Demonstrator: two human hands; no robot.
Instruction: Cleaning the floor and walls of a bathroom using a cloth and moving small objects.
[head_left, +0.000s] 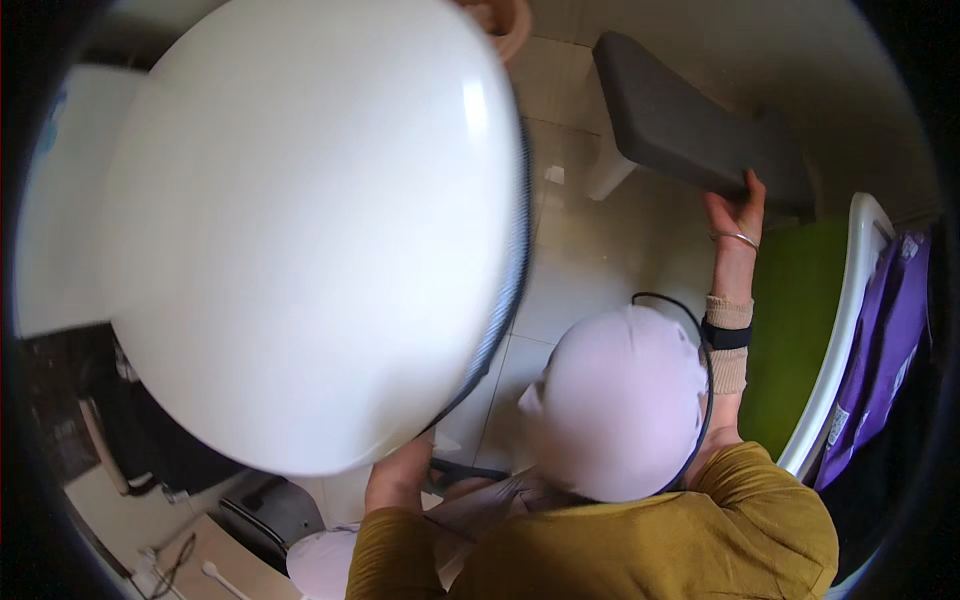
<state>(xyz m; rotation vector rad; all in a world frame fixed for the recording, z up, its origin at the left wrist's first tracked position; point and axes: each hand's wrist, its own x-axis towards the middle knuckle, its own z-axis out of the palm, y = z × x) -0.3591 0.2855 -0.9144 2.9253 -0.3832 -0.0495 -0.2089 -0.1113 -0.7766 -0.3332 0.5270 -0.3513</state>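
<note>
Tub [516, 38], rounded and pinkish-tan, is sitting at the top edge, holding pale contents too blurred to tell; a purple bag [885, 335], creased and slightly shiny, is showing beside a curved white rail [835, 345], its inside hidden; a dark grey stool [685, 120], slab-topped with rounded corners, is standing on glossy floor tiles [575, 290], and the right hand [737, 212] is gripping its near edge, one digit overlapping the top; a smooth white dome [320, 230] with a ridged dark rim is filling the left; the left forearm [398, 482] is passing behind its lower edge, hiding the left hand, whose grip I cannot tell.
</note>
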